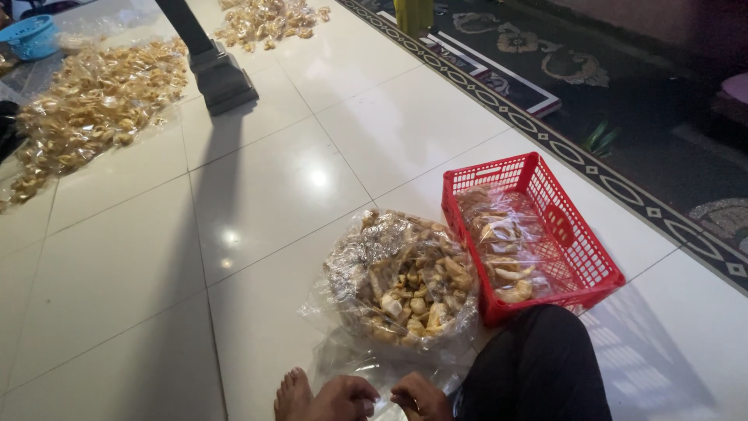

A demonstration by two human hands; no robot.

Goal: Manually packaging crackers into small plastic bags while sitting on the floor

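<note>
The person sits on the white glossy tiled floor, one dark-trousered knee raised at the near right and a bare foot at the near edge. Both hands work close together at the bottom of the view. The left hand and the right hand each pinch a small clear plastic bag that lies flat on the floor between them; the fingers are curled narrow on the film.

Just beyond the hands stands a large open clear plastic sack of pale yellow fried crackers. Touching its right side is a red perforated plastic basket with a few filled small packets in it.

Judged from this layout, the step in hand is opening an empty bag for filling. The next move calls for parting the film at its mouth and reaching forward to the sack.

At the far left, many filled packets lie spread beside a dark post base, with a blue basket beyond.
</note>
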